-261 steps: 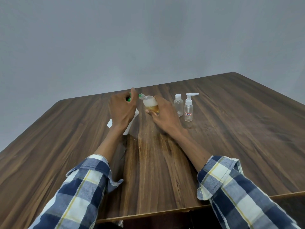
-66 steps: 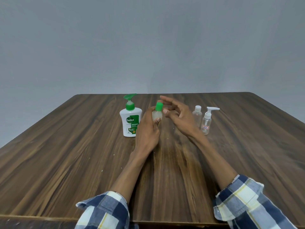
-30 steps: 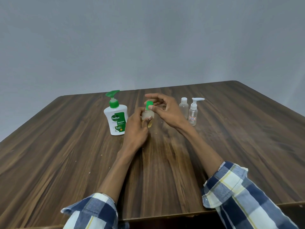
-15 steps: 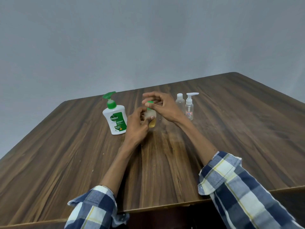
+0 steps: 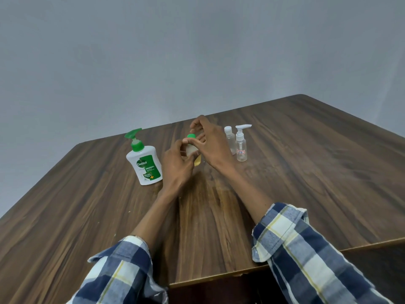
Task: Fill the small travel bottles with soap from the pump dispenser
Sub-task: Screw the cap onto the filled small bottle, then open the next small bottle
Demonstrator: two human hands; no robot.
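A small clear travel bottle (image 5: 191, 150) with a green cap and amber soap in its bottom is held just above the table centre. My left hand (image 5: 176, 164) grips its body. My right hand (image 5: 210, 143) sits over it, thumb and fingers around the green cap, other fingers spread. The white Dettol pump dispenser (image 5: 144, 162) with a green pump stands upright to the left of my hands. To the right stand two small clear bottles: a flip-cap one (image 5: 230, 139), partly behind my right hand, and a white-pump one (image 5: 241, 144).
The dark wooden table (image 5: 306, 172) stretches around my hands, its front edge close to my plaid sleeves. A plain grey wall rises behind its far edge.
Over the last seconds the green cap went onto the small bottle; my left hand keeps holding its body while my right hand's fingers work around the cap. The view tilted and shifted.
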